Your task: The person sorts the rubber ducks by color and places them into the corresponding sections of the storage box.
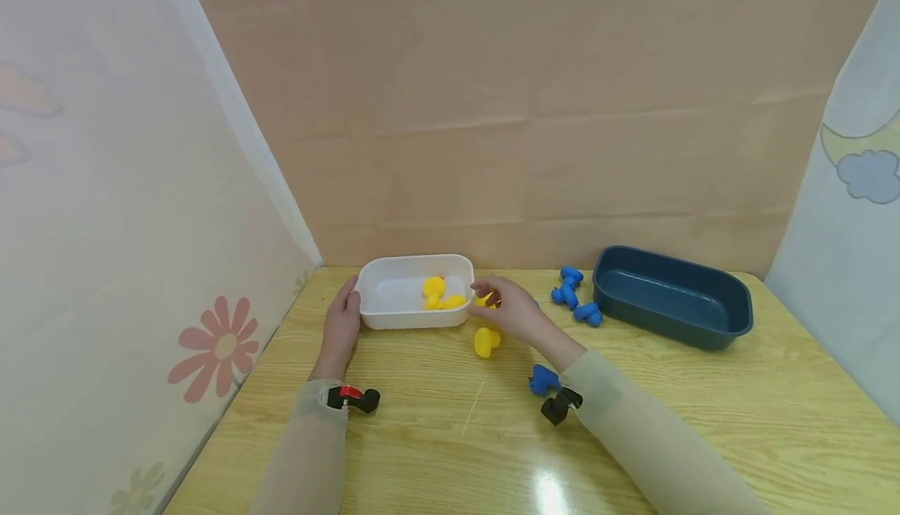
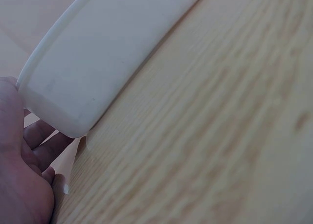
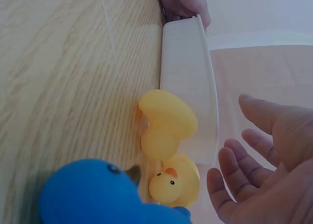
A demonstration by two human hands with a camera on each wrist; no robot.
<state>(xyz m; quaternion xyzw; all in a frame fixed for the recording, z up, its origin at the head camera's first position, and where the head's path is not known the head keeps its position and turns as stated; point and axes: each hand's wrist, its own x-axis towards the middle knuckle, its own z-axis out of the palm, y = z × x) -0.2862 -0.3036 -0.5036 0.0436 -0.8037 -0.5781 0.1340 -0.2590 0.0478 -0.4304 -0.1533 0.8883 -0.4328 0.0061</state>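
A white plastic tub [image 1: 415, 320] stands on the table with yellow rubber ducks [image 1: 433, 288] inside. My left hand [image 1: 342, 323] holds the tub's left end; in the left wrist view its thumb is at the rim and its fingers curl round the corner. Beside the tub's right end hovers my right hand [image 1: 512, 310], fingers spread and loosely bent, with nothing in them. Two yellow ducks lie on the table there: one duck [image 1: 487, 341] in front, and another duck [image 3: 167, 185] against the tub, partly covered by the right hand in the head view.
Several blue rubber ducks [image 1: 565, 295] lie between the tub and a dark blue tub [image 1: 671, 323] at the back right. A nearer blue duck [image 1: 543, 380] is beside the right wrist. A paper-covered wall [image 1: 527, 148] rises behind the table.
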